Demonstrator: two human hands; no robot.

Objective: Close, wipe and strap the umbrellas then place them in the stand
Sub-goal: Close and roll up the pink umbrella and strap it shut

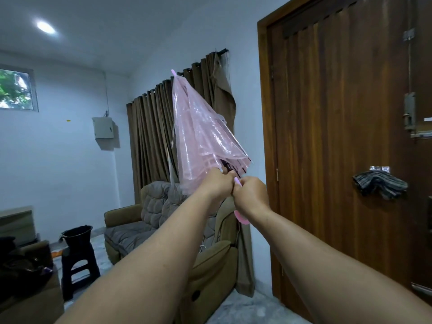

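1. The fingers of the left hand [218,183] curl round the pink umbrella [201,127] at the bottom of its folded canopy, where the dark rib ends gather on the shaft.
2. The fingers of the right hand [251,197] curl round the pale pink shaft just below, knuckles touching the left hand; the curved pink handle [240,217] pokes out beneath this wrist.
3. The umbrella is held up at arm's length, tilted with its tip towards the upper left. Its clear pink canopy hangs loosely collapsed, folds still billowing, no strap visible round it.
4. Behind the umbrella hang brown curtains [152,136]; below them sits a brown armchair [140,220] with a grey quilted cover.
5. To the right stands a wooden door [339,136] with a dark striped cloth [379,184] draped over its handle.
6. At lower left a black bucket [78,236] rests on a black plastic stool [78,267].
7. A grey box [102,127] is fixed to the pale wall, and a small window [16,90] shows greenery.
8. No brand, label or legible writing shows on any item.
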